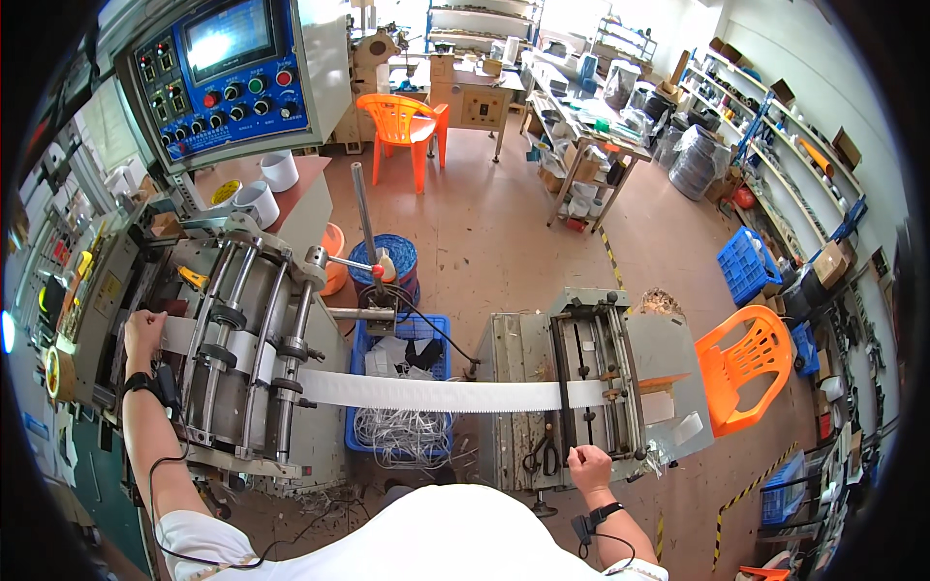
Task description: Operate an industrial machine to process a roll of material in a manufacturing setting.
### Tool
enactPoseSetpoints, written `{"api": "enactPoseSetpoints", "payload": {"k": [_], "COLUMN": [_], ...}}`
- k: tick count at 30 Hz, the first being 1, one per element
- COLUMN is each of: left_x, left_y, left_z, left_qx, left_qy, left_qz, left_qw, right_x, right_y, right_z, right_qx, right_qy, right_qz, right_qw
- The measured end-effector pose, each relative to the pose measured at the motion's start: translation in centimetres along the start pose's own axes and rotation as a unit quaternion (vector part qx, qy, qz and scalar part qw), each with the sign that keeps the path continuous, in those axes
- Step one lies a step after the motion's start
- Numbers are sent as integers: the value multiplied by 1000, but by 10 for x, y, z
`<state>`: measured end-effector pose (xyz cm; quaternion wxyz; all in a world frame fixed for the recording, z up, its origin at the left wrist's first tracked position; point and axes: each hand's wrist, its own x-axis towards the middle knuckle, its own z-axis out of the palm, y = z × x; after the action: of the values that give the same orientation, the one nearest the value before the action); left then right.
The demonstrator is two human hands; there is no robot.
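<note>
A long white strip [436, 391] with a finely toothed lower edge runs between two machines, level across the gap. Over at the left roller machine [254, 334], my left hand [143, 334] is closed at the strip's left end, its fingers seeming to pinch it. The strip passes under the rollers there. Its right end goes in among the bars of the right machine [596, 373]. At the near edge of that machine my right hand [591, 470] is closed; what its fingers hold, if anything, is hidden. Black-handled scissors [541, 453] lie just left of it.
Between the machines stands a blue crate [355, 436] of white scraps and shredded strips. A control panel [228, 77] hangs at upper left. Orange chairs [746, 368] stand right and at the back. An upright metal rod [364, 213] rises beside the left machine.
</note>
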<state>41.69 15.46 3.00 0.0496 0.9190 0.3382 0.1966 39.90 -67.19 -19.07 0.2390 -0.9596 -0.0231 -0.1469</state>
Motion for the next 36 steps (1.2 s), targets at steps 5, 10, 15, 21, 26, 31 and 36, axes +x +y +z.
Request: {"api": "enactPoseSetpoints", "payload": {"k": [5,10,15,21,26,31,36], "left_x": [3,11,-6,-16,-9,-3,-2], "left_y": [-56,-38,0,-21,-38,-46,-24], "left_z": [4,24,-7,-22,-14,-10,-12], "left_qx": [38,-47,2,171,213,164,66], "left_qy": [-4,32,-50,-46,-35,-5,12], "left_qz": [26,66,-91,-216,-275,-267,-273], "left_qw": [999,996,995,960,937,950,960], "right_x": [5,-4,-4,0,-4,0,-5], "right_y": [0,17,17,3,7,9,12], "right_z": [5,11,7,8,11,12,5], "right_qx": [22,29,28,30,40,40,19], "right_qy": [9,17,-31,-31,-9,-7,-6], "right_qz": [-22,-33,15,30,11,-9,12], "right_qw": [999,999,999,999,999,999,1000]}}
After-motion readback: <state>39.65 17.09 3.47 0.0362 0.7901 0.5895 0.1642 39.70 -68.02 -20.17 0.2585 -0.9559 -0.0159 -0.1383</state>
